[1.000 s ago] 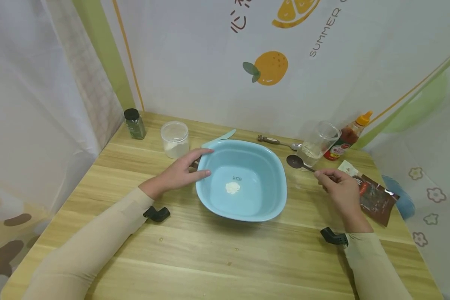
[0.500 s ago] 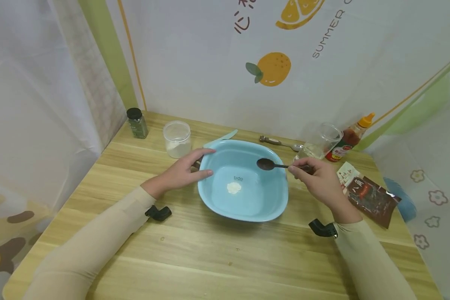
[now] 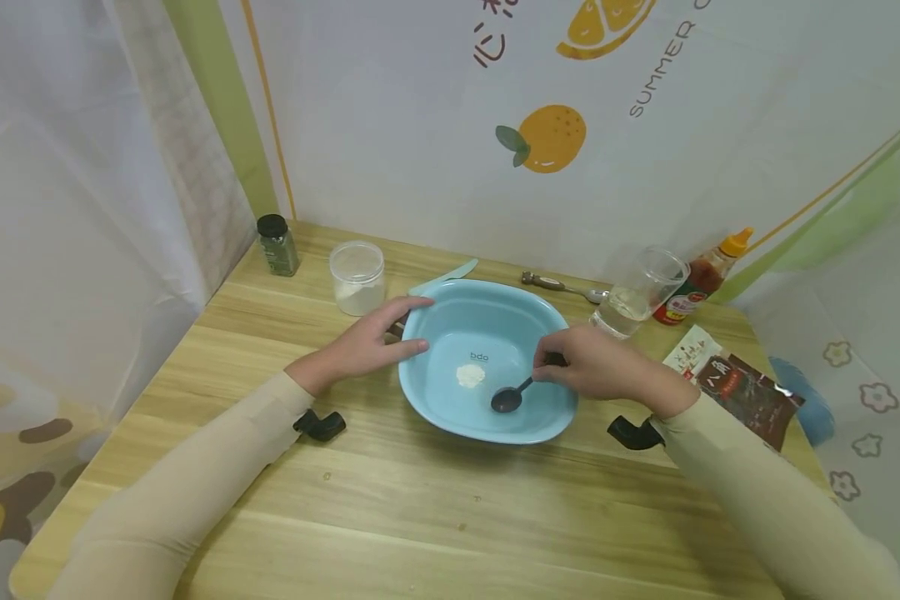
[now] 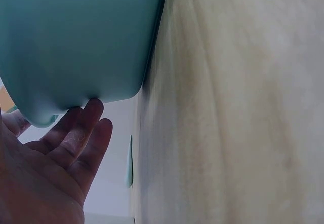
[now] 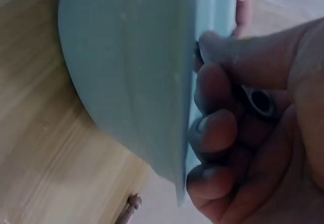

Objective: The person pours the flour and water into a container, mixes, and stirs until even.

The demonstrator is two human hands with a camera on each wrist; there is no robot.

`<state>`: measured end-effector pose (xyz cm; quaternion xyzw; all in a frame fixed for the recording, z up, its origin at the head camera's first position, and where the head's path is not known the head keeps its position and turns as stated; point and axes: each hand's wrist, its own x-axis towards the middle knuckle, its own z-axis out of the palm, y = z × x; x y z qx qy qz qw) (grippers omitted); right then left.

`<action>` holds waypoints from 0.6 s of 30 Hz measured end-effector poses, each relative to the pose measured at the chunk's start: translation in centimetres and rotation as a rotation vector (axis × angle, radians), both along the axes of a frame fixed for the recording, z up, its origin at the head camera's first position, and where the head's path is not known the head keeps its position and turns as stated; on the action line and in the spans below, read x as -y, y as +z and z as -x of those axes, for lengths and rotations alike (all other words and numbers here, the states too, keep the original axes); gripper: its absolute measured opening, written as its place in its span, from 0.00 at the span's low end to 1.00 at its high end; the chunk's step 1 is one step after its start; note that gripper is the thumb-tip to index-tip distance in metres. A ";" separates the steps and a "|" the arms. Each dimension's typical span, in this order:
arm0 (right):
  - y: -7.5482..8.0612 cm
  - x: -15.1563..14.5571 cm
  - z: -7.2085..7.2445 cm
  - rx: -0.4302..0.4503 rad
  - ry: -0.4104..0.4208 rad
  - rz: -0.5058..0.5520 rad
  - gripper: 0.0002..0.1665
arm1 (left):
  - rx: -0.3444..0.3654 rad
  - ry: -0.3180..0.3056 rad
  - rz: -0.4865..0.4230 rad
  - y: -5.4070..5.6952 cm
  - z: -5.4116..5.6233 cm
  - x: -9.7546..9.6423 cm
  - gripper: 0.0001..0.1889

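Observation:
A light-blue plastic basin (image 3: 487, 312) stands on the wooden table, with a small heap of white powder (image 3: 470, 376) on its floor. My left hand (image 3: 371, 337) holds the basin's left side, thumb over the rim; in the left wrist view its fingers (image 4: 83, 127) touch the outer wall. In my right hand (image 3: 592, 362) is a dark brown spoon (image 3: 506, 400), gripped by the handle and reaching down into the basin. The bowl of the spoon is right of the powder; whether it touches the floor, I cannot tell. The handle's ringed end (image 5: 261, 101) shows among the curled fingers.
Behind the basin lie a pale-blue flat utensil (image 3: 457, 271) and a brown-handled metal spoon (image 3: 547, 282). A black-lidded jar (image 3: 279, 250) and a clear powder tub (image 3: 360, 292) stand left; a cup of clear liquid (image 3: 630, 304), a sauce bottle (image 3: 693, 287) and a brown packet (image 3: 746, 396) right.
My right hand has carried the spoon leftward from beside the cup, over the rim, and lowered its bowl into the basin. The left hand stays at the basin's left side.

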<state>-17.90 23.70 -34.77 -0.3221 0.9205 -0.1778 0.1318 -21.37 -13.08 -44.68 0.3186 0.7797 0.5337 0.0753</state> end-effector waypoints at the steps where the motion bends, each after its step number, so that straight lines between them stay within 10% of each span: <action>1: -0.1 0.2 0.1 0.015 0.024 -0.013 0.08 | 0.000 -0.001 0.000 0.0 0.0 0.0 0.35; 11: -0.3 1.5 1.6 -0.264 0.008 -0.124 0.04 | -0.005 0.002 -0.006 -0.2 0.0 -0.1 0.36; 18: 0.1 1.6 1.6 -0.099 0.120 -0.118 0.08 | -0.007 -0.002 -0.007 -0.1 0.1 0.0 0.36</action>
